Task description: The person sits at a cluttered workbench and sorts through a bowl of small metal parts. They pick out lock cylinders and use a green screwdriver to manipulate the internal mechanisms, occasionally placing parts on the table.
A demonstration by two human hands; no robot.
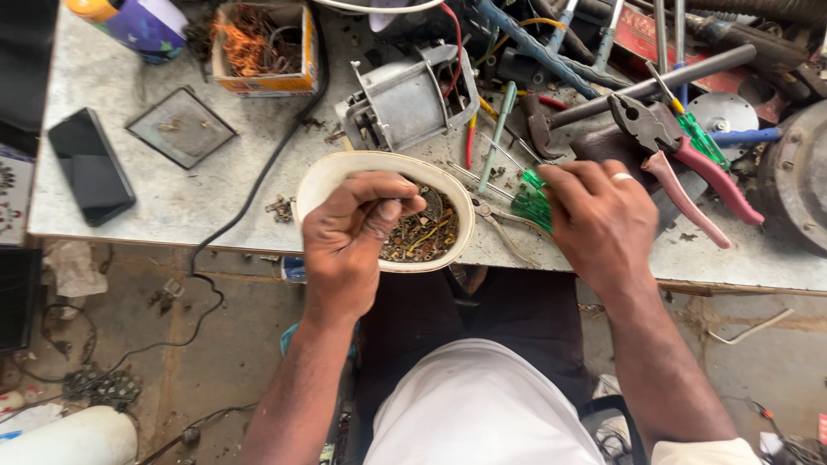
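A cream oval bowl (323, 185) of small screws and metal parts sits at the workbench (129, 95) edge as the left hand (349, 237) pinches into it and the right hand (603, 215) closes around a green-handled screwdriver (527, 200). Overhanging slightly, the bowl could tip if pressed downward; red-handled pliers (680, 168) lie nearby.

Left hand (349, 241) fingers pinched — right hand (603, 220) curled, knuckles up.

Bare forearms; a silver ring on the right hand (603, 226) — white shirt, possibly a rolled white cuff.
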